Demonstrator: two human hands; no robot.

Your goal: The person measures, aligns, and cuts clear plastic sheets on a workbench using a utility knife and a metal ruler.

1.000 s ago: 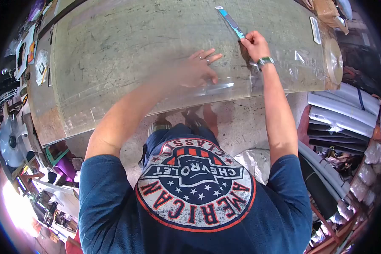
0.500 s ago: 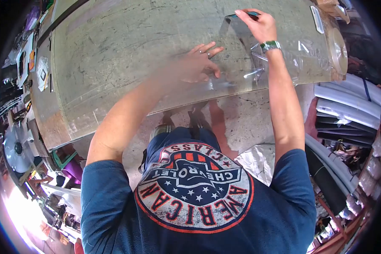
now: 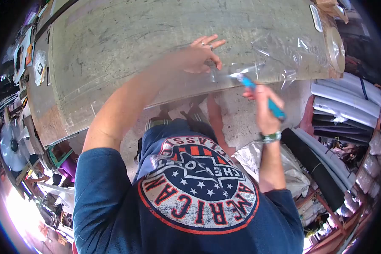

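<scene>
Plastic sheet (image 3: 279,55) on table (image 3: 127,38), knife (image 3: 264,96) seemingly before it.

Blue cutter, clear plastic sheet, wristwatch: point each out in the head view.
blue cutter (image 3: 277,110), head view, lower end of its handle, past the fist.
clear plastic sheet (image 3: 279,53), head view, crinkled part on the table.
wristwatch (image 3: 270,136), head view, band on the right wrist.

Clear plastic sheet (image 3: 279,55), crinkled, flat along worktable's (image 3: 135,34) near edge, blue-handled cutter (image 3: 276,109), tilted, tip at sheet's edge

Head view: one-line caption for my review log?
Left hand flat on clear plastic sheet over the worktable; right hand holds a blue-handled cutter at its near edge.
</scene>
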